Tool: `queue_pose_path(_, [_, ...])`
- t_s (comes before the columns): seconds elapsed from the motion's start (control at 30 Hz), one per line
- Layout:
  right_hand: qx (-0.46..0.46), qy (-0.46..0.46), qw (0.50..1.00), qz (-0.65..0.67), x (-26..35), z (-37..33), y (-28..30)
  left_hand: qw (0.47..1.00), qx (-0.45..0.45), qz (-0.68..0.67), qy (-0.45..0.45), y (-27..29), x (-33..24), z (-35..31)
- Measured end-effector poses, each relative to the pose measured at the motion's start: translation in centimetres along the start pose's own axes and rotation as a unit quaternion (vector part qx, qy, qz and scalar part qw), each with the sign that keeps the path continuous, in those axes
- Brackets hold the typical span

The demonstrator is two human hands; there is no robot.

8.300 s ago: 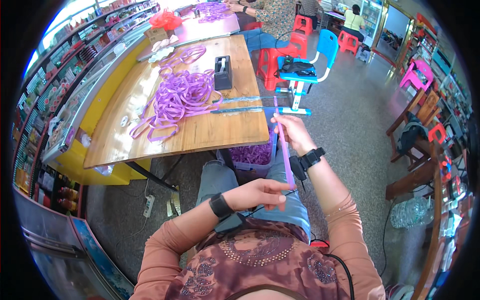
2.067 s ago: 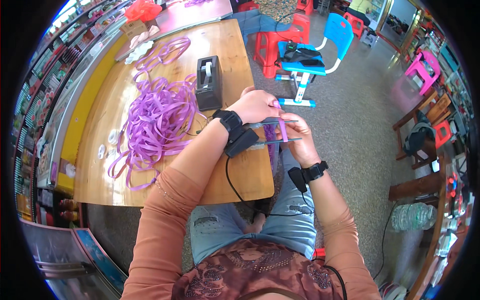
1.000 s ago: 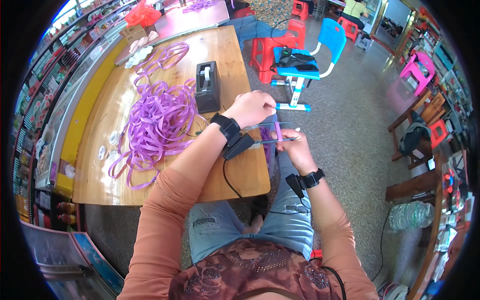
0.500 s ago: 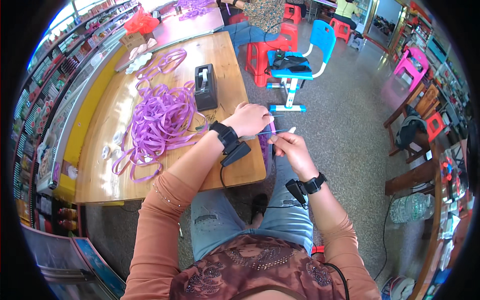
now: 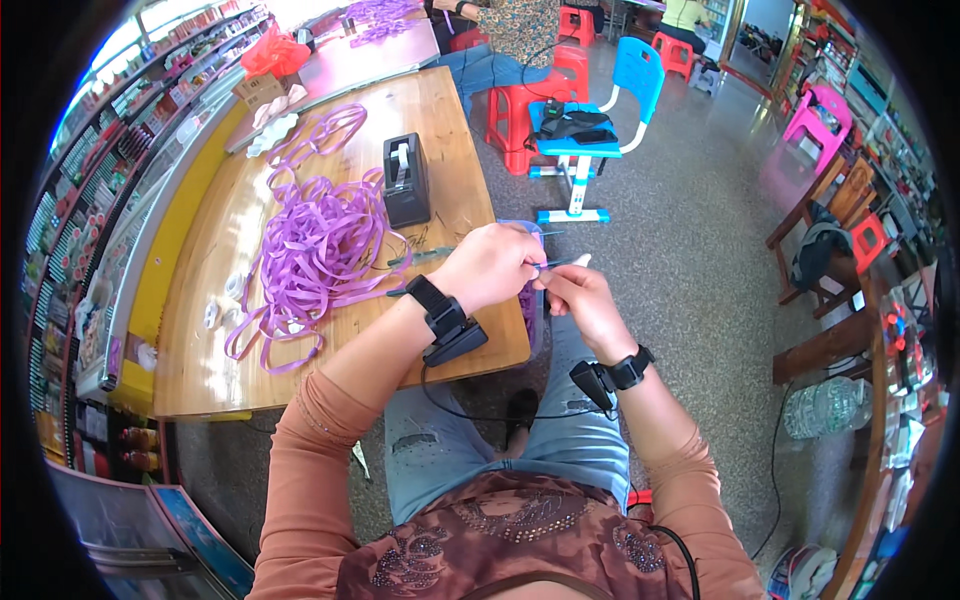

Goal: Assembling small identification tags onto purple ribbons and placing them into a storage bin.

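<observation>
Rods [image 5: 558,263], two thin and dark, reach past the right edge of the bench [image 5: 455,115]; their tips point rightward, and their long axes run nearly parallel, roughly across that edge. This overhang presumably leaves the tips free for both hands. The left hand [image 5: 495,264] arches over the rods at the bench's edge; whether its fingers clamp something, I cannot tell. The right hand [image 5: 583,298], just outside that edge, has its fingers together beside the nearer rod; anything between is too small to see. On the bench's middle lies a loose purple ribbon heap [image 5: 320,235], probably for easy reach; nearer the bench's right edge stands a tape dispenser [image 5: 407,182].
</observation>
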State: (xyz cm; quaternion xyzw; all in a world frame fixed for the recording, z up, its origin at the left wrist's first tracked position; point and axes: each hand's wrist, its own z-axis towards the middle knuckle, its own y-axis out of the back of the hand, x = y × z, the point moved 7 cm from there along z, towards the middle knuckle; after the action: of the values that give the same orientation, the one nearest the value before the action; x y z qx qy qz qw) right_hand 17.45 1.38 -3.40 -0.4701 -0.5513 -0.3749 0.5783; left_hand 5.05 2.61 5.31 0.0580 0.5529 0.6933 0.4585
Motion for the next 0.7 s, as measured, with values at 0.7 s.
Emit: queue_pose_path(0.7, [0.005, 0.050, 0.996, -0.078, 6.6, 1.7, 1.6, 0.997, -0.055, 0.002, -0.056, -1.9, 1.1, 0.8])
